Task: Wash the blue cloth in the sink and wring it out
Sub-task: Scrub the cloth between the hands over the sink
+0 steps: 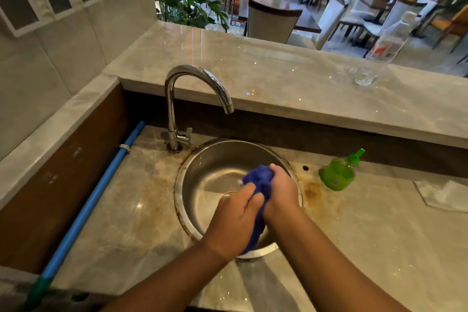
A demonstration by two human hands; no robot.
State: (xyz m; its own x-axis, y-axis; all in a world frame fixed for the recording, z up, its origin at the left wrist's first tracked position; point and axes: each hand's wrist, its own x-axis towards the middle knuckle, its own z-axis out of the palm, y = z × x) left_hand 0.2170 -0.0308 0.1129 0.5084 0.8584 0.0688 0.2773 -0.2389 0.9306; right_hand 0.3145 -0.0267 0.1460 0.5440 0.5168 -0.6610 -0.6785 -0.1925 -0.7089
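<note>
head view: both hands grip blue cloth over sink.

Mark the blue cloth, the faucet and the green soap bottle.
blue cloth (259, 177): head view, bunched upper end
faucet (200, 72): head view, top of its curved spout
green soap bottle (336, 176): head view, middle of its body

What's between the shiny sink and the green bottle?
In the head view, only counter lies between the sink and the green bottle: stained rusty brown, with one small round hole.
</note>
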